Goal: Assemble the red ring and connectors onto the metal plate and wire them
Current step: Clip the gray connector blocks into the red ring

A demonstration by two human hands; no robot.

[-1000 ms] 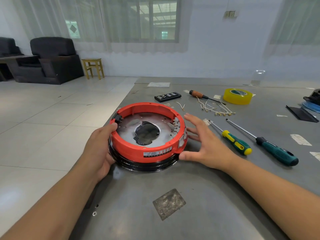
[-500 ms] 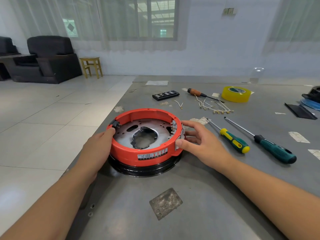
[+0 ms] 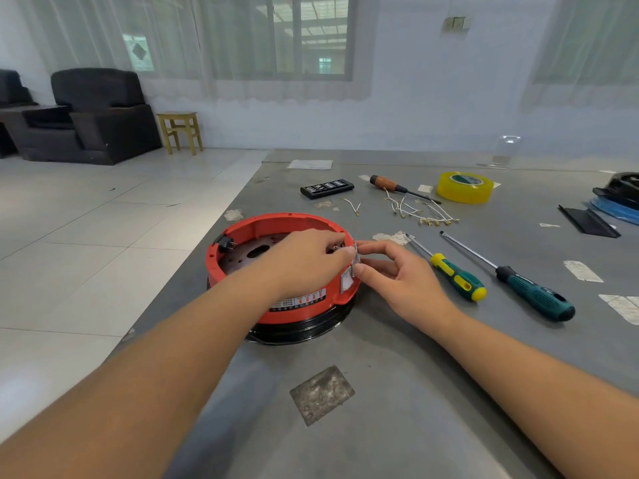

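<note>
Red ring [image 3: 242, 236] looks stiff, light plastic; left hand [image 3: 307, 257] and right hand [image 3: 397, 274] each pinch the small connector [image 3: 356, 255] at its rim, best held by edges.

Pale tiled floor [image 3: 86, 216], black armchair [image 3: 100, 119], wooden stool [image 3: 179, 131], curtained window [image 3: 276, 36].

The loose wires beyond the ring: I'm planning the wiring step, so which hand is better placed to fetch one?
Probably the right hand. It sits at the red ring's right rim, on the side where the loose wires lie. The left hand reaches across over the ring, farther from them.
</note>
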